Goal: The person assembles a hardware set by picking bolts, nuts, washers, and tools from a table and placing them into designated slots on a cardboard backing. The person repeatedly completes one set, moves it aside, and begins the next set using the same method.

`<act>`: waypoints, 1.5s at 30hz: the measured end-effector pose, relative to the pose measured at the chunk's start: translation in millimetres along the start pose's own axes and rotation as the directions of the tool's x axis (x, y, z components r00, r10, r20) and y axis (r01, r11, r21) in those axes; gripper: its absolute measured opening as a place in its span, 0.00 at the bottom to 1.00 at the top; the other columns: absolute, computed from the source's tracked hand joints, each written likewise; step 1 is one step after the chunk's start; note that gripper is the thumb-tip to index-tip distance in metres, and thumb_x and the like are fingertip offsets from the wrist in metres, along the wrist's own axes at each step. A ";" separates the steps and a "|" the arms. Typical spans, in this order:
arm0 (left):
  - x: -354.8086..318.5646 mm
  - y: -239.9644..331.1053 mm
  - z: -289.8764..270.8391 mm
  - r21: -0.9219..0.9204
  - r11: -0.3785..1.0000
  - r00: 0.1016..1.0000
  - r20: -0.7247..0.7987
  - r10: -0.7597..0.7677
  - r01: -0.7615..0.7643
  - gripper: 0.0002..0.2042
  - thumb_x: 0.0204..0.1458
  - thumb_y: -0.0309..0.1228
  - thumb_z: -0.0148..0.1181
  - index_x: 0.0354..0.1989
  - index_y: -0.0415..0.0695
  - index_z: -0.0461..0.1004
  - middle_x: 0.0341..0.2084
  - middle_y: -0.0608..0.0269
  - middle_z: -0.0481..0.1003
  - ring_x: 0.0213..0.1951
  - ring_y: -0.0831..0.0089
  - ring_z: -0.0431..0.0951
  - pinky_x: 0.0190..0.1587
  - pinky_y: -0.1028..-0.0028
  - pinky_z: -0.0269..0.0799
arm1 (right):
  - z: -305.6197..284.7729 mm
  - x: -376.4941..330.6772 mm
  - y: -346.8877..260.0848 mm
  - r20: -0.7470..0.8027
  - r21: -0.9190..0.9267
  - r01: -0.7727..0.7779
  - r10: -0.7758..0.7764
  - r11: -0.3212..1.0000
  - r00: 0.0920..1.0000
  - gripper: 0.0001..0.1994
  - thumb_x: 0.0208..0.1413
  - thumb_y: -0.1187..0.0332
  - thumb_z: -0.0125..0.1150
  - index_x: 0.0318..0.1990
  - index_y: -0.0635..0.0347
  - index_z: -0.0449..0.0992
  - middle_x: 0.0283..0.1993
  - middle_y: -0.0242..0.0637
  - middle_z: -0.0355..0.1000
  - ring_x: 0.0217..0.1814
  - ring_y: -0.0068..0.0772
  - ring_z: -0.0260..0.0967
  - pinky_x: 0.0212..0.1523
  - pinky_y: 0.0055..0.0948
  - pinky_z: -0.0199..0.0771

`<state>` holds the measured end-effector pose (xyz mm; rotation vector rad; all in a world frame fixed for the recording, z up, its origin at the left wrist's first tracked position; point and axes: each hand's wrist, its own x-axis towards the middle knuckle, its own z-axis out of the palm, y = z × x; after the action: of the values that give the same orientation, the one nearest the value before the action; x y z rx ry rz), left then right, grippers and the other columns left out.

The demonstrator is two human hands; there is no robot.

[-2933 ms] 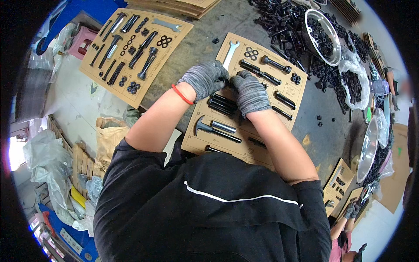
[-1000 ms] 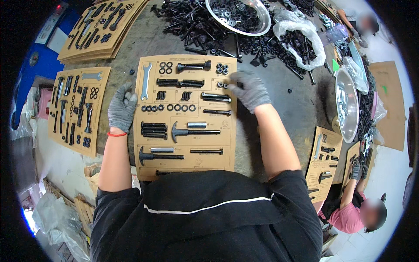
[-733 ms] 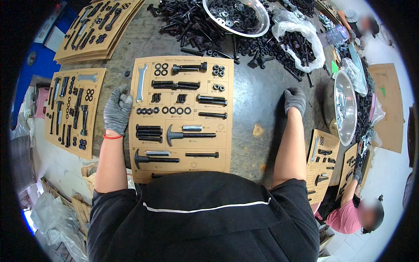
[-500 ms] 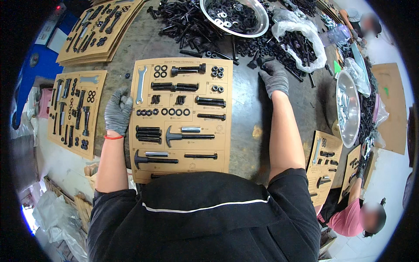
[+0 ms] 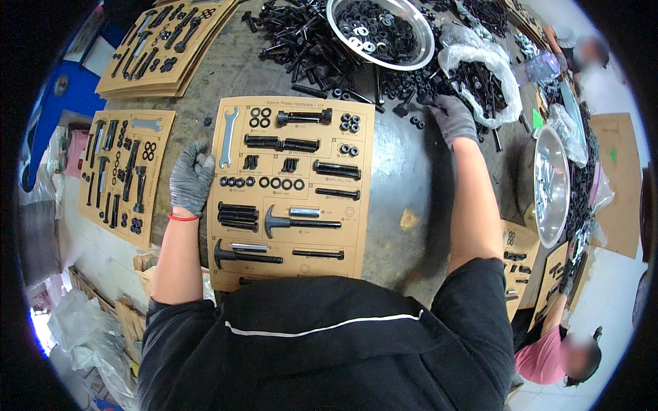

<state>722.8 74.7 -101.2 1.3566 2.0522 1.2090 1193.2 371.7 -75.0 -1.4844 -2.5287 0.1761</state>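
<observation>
In front of me a brown hardware card (image 5: 329, 264) lies on the metal table, carrying a silver wrench (image 5: 229, 137), black bolts (image 5: 336, 169), nuts, washers and two T-shaped pins (image 5: 301, 222). My left hand (image 5: 192, 177), in a grey glove, is at the card's left edge with its fingers curled; what they hold, if anything, is hidden. My right hand (image 5: 455, 122), gloved too, reaches to the edge of the loose black hardware at the back right. Its fingers are bent together, their tips partly hidden. A few black nuts (image 5: 417, 122) lie just left of it.
A steel bowl of washers (image 5: 428, 55) and a heap of black bolts (image 5: 295, 51) stand at the back. Beside them is an opened plastic bag of bolts (image 5: 510, 109). Filled cards (image 5: 164, 116) lie left; another bowl (image 5: 563, 205) stands right. Co-workers (image 5: 548, 353) are at the right.
My right hand has shifted a little right, its fingers more bent. A few nuts now show beside it, away from the heap. The left hand stays at the card's edge. The whole view has shifted slightly.
</observation>
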 end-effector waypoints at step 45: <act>0.4 7.7 -4.7 0.101 0.995 0.999 0.046 -0.008 0.003 0.15 0.51 0.30 0.60 0.48 0.43 0.72 0.23 0.70 0.68 0.25 0.82 0.65 0.32 0.81 0.66 | 11.3 -191.0 -214.4 -0.029 0.413 0.081 -0.076 0.907 0.997 0.09 0.43 0.74 0.63 0.36 0.58 0.76 0.33 0.42 0.72 0.38 0.45 0.69 0.43 0.37 0.72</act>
<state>723.5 74.1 -92.1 1.4100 2.1084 1.0744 1099.0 100.4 -64.0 -1.2078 -2.3407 0.6448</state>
